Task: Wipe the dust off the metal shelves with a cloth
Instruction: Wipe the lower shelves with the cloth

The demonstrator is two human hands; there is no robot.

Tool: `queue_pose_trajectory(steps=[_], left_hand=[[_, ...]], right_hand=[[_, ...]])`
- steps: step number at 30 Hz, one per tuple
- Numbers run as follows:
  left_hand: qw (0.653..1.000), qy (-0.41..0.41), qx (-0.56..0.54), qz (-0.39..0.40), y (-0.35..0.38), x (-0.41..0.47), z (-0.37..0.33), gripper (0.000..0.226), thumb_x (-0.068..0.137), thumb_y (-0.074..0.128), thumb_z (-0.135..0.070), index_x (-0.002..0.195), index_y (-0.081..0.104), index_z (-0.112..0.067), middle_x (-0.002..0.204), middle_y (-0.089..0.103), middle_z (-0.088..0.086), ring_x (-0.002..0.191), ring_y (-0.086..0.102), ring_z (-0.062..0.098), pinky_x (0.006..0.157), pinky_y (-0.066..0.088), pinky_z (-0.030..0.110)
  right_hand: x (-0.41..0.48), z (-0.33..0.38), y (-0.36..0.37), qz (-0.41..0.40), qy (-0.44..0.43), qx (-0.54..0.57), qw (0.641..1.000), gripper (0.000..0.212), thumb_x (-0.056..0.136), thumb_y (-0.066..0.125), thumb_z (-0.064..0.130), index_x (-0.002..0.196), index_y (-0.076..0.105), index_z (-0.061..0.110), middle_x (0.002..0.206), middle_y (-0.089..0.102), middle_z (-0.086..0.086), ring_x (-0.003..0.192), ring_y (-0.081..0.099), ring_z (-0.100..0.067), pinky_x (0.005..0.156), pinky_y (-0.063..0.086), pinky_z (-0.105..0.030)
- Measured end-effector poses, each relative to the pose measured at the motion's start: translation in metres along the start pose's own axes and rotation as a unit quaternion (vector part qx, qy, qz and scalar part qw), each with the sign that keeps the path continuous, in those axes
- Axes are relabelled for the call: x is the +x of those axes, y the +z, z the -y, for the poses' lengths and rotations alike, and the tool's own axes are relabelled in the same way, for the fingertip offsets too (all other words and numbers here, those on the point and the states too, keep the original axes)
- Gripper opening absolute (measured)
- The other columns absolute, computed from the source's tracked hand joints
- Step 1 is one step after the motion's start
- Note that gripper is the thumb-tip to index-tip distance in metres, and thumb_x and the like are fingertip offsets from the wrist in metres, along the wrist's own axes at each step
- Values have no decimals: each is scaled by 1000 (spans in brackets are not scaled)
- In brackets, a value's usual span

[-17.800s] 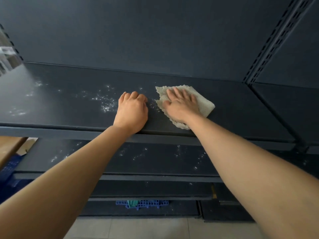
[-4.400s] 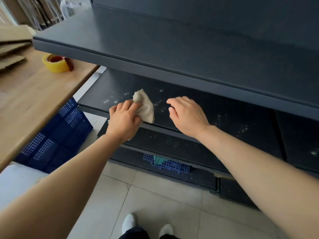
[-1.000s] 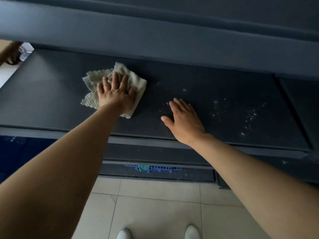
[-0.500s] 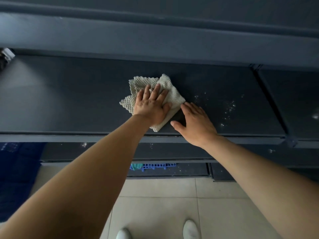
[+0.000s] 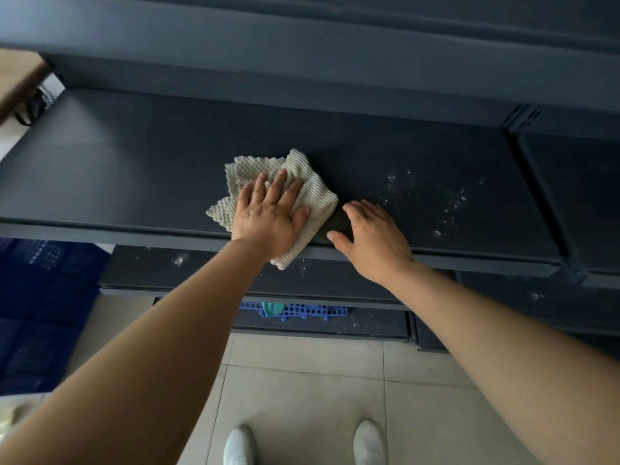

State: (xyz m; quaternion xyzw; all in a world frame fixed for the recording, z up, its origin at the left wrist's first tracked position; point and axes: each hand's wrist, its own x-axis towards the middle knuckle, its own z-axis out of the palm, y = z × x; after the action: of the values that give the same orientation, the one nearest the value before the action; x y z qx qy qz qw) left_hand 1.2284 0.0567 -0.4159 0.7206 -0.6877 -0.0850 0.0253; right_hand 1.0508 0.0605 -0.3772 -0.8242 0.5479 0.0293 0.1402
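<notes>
A beige waffle-weave cloth (image 5: 312, 193) lies on the dark metal shelf (image 5: 134, 169) near its front edge, one corner hanging over the lip. My left hand (image 5: 270, 218) presses flat on the cloth with straight, spread fingers. My right hand (image 5: 370, 236) rests flat on the shelf just right of the cloth, fingers extended, close to the cloth's edge. White dust specks (image 5: 446, 199) lie on the shelf right of my right hand. The shelf left of the cloth looks dark and even.
An upper shelf (image 5: 302, 62) overhangs closely above. A lower shelf (image 5: 188, 263) carries more dust specks. A blue perforated tray (image 5: 302, 310) sits at the bottom level, a blue crate (image 5: 40, 297) stands at left, and an upright post (image 5: 523, 119) divides the bays at right.
My left hand has slid the cloth rightward along the shelf over the last second, up beside my right hand. The cloth's near corner now hangs over the front edge.
</notes>
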Motion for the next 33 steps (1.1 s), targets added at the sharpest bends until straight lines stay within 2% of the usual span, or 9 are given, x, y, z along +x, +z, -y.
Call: queue_pose_trajectory(steps=[7, 11, 14, 22, 27, 33], left_hand=[[994, -104, 5, -19, 2, -8, 13, 61, 91, 9, -60, 146, 2, -35, 157, -5, -5, 144, -8, 25, 116, -6, 44], [993, -117, 11, -18, 2, -6, 3, 61, 91, 11, -58, 147, 2, -34, 157, -6, -3, 144, -8, 27, 116, -6, 46], [993, -117, 19, -9, 2, -5, -2, 62, 91, 10, -58, 147, 0, -33, 157, -7, -2, 143, -9, 28, 116, -7, 46], [997, -70, 13, -11, 11, 2, -67, 61, 92, 9, -56, 147, -1, -31, 157, -8, -1, 143, -11, 28, 116, -8, 46], [999, -30, 20, -2, 17, 5, -106, 61, 93, 7, -54, 147, -4, -29, 157, -10, 0, 142, -13, 30, 116, -8, 48], [1000, 6, 23, 8, 13, 6, -93, 62, 91, 8, -60, 146, -3, -35, 157, -10, -5, 143, -12, 27, 114, -10, 48]], right_hand=[[-3, -10, 8, 12, -17, 26, 999, 68, 99, 38, 47, 150, 18, 7, 159, 18, -10, 147, 13, -21, 118, 8, -31], [-3, -22, 6, 33, -36, 54, 997, 65, 99, 38, 45, 151, 19, 10, 161, 11, -5, 148, 6, -16, 117, 8, -27], [-5, -30, 3, 38, -56, 60, 996, 62, 100, 40, 41, 150, 21, 10, 160, 14, -4, 148, 7, -15, 116, 8, -26], [-22, -68, -3, 7, -26, 29, 999, 57, 101, 38, 38, 149, 25, 8, 158, 20, -8, 147, 13, -20, 118, 9, -30], [-30, -91, -10, 3, 5, 10, 1000, 63, 99, 41, 42, 149, 23, 8, 158, 21, -8, 146, 16, -22, 118, 12, -34], [-33, -98, -15, 5, 27, 4, 1000, 72, 97, 40, 50, 151, 16, 9, 158, 20, -9, 146, 16, -23, 119, 14, -36]])
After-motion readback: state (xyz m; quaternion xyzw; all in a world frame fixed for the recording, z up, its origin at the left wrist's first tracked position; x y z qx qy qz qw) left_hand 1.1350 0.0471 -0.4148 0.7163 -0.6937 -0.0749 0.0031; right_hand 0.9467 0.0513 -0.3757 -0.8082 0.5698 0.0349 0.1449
